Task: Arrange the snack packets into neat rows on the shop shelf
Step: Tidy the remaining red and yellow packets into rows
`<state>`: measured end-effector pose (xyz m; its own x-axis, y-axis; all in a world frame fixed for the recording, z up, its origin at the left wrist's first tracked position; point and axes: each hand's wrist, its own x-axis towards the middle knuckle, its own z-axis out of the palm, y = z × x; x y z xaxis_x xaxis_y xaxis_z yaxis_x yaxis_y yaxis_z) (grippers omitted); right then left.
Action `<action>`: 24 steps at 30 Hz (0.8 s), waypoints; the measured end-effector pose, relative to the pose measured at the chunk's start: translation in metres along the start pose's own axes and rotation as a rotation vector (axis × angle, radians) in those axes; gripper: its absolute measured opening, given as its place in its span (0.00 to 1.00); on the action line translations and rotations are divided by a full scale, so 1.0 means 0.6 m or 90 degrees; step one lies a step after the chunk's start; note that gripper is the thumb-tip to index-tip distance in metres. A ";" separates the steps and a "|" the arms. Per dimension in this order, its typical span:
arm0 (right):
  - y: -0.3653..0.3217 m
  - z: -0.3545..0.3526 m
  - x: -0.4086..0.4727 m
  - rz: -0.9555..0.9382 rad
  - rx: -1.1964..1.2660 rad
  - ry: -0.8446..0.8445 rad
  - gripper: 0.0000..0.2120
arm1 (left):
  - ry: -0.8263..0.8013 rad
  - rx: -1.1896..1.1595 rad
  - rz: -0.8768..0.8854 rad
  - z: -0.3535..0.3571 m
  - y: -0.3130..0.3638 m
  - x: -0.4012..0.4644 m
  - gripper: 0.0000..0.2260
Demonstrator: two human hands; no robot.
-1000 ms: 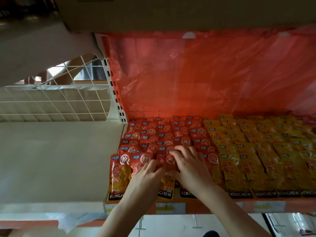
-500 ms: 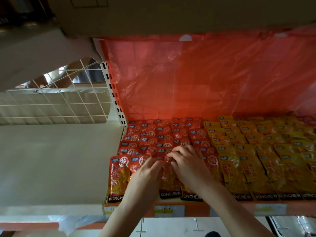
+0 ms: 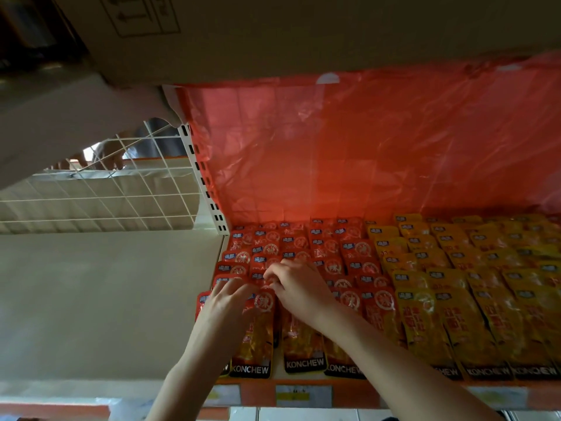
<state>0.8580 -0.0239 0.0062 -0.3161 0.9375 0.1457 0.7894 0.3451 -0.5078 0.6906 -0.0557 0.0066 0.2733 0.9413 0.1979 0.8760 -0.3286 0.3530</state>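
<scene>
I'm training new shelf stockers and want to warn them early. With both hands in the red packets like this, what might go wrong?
1. The red packets lie overlapped like shingles; the left hand and right hand working mid-stack may drag neighbours askew.
2. The front packets reach the shelf edge; a pull toward the person might slide one off.
3. The yellow packets sit tight alongside, so a sideways shove could mix the two colours.
</scene>
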 end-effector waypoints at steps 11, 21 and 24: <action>0.021 -0.014 0.038 0.035 -0.027 0.004 0.10 | 0.147 -0.009 -0.082 -0.005 0.000 -0.003 0.09; 0.010 -0.012 0.062 0.054 -0.048 -0.070 0.08 | 0.094 -0.045 -0.120 0.008 0.017 -0.005 0.07; 0.008 -0.013 0.065 0.055 -0.058 -0.057 0.10 | 0.109 -0.076 -0.124 0.003 0.018 -0.006 0.07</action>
<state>0.8536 0.0148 0.0160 -0.2871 0.9575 0.0267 0.8586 0.2696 -0.4360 0.6998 -0.0624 0.0080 0.0241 0.9643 0.2636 0.8494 -0.1588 0.5032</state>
